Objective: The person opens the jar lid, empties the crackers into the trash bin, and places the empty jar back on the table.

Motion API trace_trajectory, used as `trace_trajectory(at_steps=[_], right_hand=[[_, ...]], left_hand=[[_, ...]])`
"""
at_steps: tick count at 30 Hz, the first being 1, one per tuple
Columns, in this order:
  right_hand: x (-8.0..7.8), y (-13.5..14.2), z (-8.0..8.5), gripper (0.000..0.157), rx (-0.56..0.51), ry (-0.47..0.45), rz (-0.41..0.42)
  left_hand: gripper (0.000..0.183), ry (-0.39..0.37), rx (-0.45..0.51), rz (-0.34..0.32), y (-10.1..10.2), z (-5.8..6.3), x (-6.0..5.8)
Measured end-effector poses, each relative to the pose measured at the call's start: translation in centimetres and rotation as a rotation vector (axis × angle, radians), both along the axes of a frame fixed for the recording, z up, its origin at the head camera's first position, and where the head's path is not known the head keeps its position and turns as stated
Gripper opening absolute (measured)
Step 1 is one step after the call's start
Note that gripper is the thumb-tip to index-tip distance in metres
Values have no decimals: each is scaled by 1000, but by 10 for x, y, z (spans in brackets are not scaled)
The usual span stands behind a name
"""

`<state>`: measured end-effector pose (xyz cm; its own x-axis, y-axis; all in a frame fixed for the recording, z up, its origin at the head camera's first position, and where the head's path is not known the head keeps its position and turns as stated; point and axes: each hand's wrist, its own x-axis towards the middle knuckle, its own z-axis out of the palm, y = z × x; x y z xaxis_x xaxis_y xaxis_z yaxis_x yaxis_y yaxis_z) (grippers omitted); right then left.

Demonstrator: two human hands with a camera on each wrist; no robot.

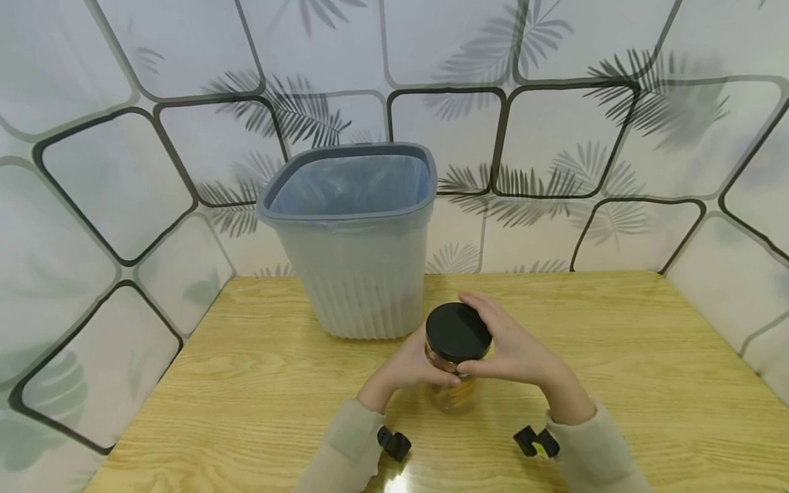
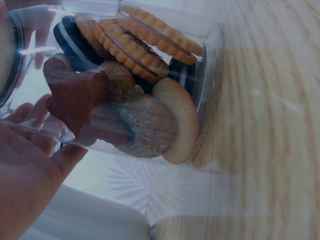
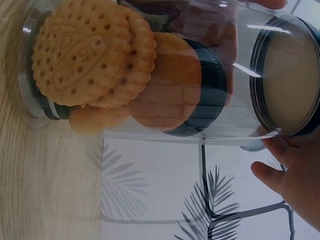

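Note:
A clear jar of cookies (image 1: pixel 457 394) with a black lid (image 1: pixel 456 331) stands on the wooden table, close in front of the bin. Its lid is on. My left hand (image 1: pixel 409 366) grips the jar's upper side below the lid, thumb across the front. With fingers and thumb curled about the lid's rim, my right hand (image 1: pixel 514 346) holds the jar's top from the right. Through the glass in the left wrist view show sandwich cookies (image 2: pixel 131 50), a brown star-shaped cookie (image 2: pixel 75 95) and dark cookies. Round scalloped biscuits (image 3: pixel 82 55) fill the base in the right wrist view.
Behind the jar, a tall ribbed bin (image 1: pixel 364 281) with a blue-grey rim and a liner stands on the table (image 1: pixel 246 397). Patterned cloth walls (image 1: pixel 450 137) with leaf prints enclose the table at the back and both sides.

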<state>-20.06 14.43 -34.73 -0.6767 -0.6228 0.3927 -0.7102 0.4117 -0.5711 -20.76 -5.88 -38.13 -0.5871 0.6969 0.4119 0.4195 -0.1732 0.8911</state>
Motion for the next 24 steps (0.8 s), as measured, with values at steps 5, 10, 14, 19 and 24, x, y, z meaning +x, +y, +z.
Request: trace_trajectory(at_steps=[5,10,14,19,24], right_hand=[[0,-3,1,92,26,12,-57],[-1,-5,0,93,36,6,-86],[0,-6,0,94,36,12,-97],[0,-6,-1,94,38,28,-103],[0,-6,-1,93,39,27,-105]], left_hand=[[88,-13,-11,15,0,0,0],[92,-18,-37,37,0,0,0],[92,-23,-44,38,1,1,0],[92,-24,-42,40,1,1,1],[92,-32,-43,43,1,1,1]])
